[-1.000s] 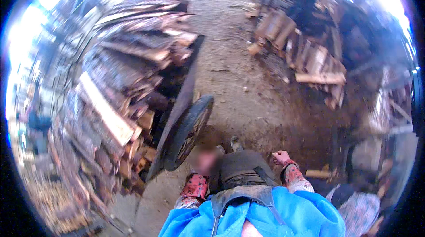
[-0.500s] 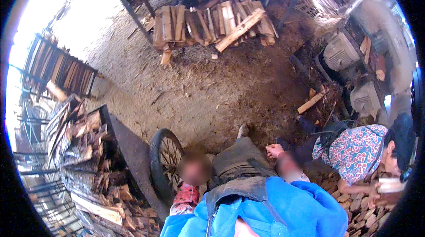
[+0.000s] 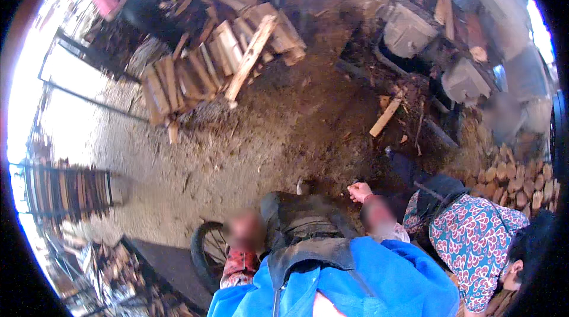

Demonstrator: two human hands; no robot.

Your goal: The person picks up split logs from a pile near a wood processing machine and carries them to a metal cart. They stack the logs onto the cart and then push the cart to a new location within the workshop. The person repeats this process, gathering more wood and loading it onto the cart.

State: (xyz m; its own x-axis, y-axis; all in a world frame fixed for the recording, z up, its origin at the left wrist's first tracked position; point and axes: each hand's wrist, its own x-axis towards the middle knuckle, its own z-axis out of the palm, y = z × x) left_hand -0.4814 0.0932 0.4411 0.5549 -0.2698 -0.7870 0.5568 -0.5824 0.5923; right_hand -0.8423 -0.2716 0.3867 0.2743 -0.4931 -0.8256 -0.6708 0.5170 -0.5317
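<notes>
My left hand [image 3: 244, 228] hangs at my left side, next to the spoked wheel [image 3: 208, 252] of a cart; a blur covers its fingers. In front of my right hip is my right hand [image 3: 360, 191], its fingers curled in. It is apart from the things around it, and whether anything small lies inside the fingers cannot be made out. Ahead on the ground stands a row of split firewood [image 3: 195, 71], with one long pale piece [image 3: 252, 56] leaning slantwise across it.
Close on my right a person in a patterned shirt [image 3: 468, 234] bends over. Beyond are stacked firewood [image 3: 515, 183], grey motor-like machines [image 3: 409, 29] and a loose wood strip [image 3: 386, 117]. A slatted wood stack [image 3: 68, 192] and a cart loaded with firewood [image 3: 112, 275] lie left.
My view has turned to the right. The firewood row, machines and cart have shifted leftward in it. The bent person's hands and the pale wood at them have left the picture.
</notes>
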